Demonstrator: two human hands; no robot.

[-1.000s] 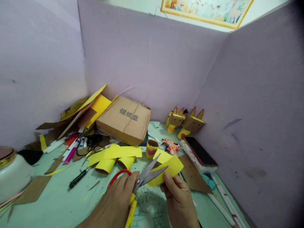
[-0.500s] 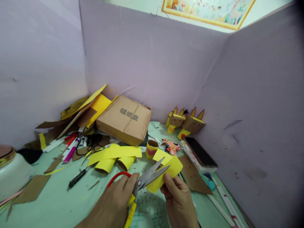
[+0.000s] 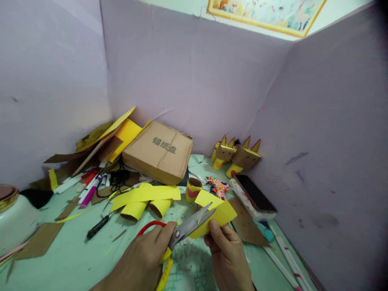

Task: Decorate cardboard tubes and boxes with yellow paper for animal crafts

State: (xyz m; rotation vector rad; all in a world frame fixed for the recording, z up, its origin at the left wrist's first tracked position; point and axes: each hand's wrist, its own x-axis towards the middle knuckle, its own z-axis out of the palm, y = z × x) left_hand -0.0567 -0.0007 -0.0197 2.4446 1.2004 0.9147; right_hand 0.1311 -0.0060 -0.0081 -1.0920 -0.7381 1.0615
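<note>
My left hand (image 3: 144,254) is closed round the scissors (image 3: 182,231), which have one red and one yellow handle. Their blades point up and right, slightly apart, with yellow paper (image 3: 222,216) at them. That paper is pinched between thumb and fingers of my right hand (image 3: 227,250). Just behind it lies another yellow piece (image 3: 209,198). Beyond my left hand, a flat yellow strip (image 3: 145,196) rests across two yellow-covered cardboard tubes (image 3: 131,211). A short upright tube (image 3: 193,190) with a red shape on its side stands behind the blades.
A cardboard box (image 3: 157,153) sits at the back, with markers (image 3: 91,192) and a black-handled cutter (image 3: 97,228) to the left. Cardboard-headed figures (image 3: 247,157) stand back right, near a phone (image 3: 256,193). A white jar (image 3: 15,222) is at far left. Purple panels (image 3: 194,81) enclose the table.
The scissor blades have drawn closer together on the yellow paper. The paper has tilted a little in my right hand. Both hands stay nearly in place.
</note>
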